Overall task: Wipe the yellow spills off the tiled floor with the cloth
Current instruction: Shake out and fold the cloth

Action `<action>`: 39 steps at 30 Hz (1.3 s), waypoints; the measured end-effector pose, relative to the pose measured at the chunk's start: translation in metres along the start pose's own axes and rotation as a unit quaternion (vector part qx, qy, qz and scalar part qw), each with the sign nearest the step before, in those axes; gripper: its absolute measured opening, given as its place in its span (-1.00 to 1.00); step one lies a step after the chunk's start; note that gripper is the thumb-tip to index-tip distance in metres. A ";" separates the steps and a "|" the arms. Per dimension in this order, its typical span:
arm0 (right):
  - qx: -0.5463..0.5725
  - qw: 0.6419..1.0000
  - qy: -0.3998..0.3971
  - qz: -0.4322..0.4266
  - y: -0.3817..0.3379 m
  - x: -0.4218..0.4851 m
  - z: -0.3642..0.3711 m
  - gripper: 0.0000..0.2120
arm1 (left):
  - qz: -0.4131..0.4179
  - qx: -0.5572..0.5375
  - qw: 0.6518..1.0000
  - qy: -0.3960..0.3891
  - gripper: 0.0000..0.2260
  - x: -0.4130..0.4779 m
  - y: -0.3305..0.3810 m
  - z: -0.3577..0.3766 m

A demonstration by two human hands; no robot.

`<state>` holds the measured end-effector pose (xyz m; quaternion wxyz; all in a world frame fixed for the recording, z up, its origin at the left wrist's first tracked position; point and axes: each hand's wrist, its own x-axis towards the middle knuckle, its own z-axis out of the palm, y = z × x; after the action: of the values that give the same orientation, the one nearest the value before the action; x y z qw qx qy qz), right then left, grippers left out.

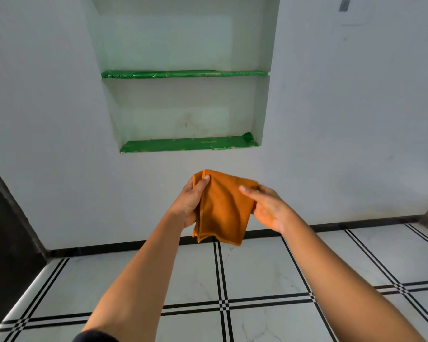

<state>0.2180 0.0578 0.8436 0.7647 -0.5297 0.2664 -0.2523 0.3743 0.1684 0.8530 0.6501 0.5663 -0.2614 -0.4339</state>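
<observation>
Left hand (189, 203) pinches folded orange cloth (222, 208) at left edge; right hand (269, 208) touches right edge, grip unclear; long axis vertical.

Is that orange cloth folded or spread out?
Folded: the cloth shows stacked hem edges at its lower corner. The left hand grips it; the right hand touches it.
</observation>
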 end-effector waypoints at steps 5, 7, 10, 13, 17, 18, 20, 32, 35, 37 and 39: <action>-0.062 0.991 -0.062 0.101 0.025 0.001 0.000 -0.52 | -0.028 -0.028 0.999 -0.012 -0.58 0.002 -0.010 -0.005; -0.093 0.988 -0.074 0.103 0.028 0.002 -0.002 -0.54 | -0.036 -0.024 0.999 -0.005 -0.56 0.003 -0.010 -0.008; -0.059 0.994 -0.047 0.075 0.020 0.003 -0.005 -0.64 | -0.069 0.024 0.997 0.019 -0.48 0.011 -0.011 -0.022; -0.066 0.996 -0.015 0.054 0.006 0.002 -0.006 -0.70 | -0.097 0.056 0.993 -0.028 -0.38 0.010 -0.006 -0.032; -0.066 0.996 0.039 0.043 -0.008 0.001 0.000 -0.58 | -0.071 0.058 0.993 -0.076 -0.14 0.007 0.000 -0.034; -0.070 0.996 0.041 0.043 -0.010 0.000 0.001 -0.56 | -0.064 0.068 0.992 -0.082 -0.12 0.007 0.002 -0.034; -0.077 0.996 0.032 0.044 -0.014 0.000 0.000 -0.46 | -0.061 0.144 0.983 -0.099 -0.14 0.008 0.007 -0.036; -0.105 0.992 0.059 0.030 -0.013 0.005 0.005 -0.40 | 0.058 0.417 0.907 -0.023 -0.86 0.002 0.004 -0.029; -0.162 0.985 0.022 0.052 -0.011 0.004 0.001 -0.45 | 0.044 0.283 0.958 0.001 -0.83 -0.001 0.002 -0.031; -0.210 0.975 -0.003 0.070 -0.009 0.002 -0.002 -0.45 | 0.018 0.188 0.982 -0.001 -0.75 -0.003 0.002 -0.031; -0.233 0.969 -0.018 0.080 -0.006 0.001 -0.004 -0.45 | 0.010 0.129 0.991 -0.017 -0.78 -0.005 0.002 -0.029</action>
<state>0.2154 0.0528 0.8476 0.6430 -0.6743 0.3455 -0.1116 0.3972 0.1873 0.8495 0.5712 0.6358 -0.3315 -0.3995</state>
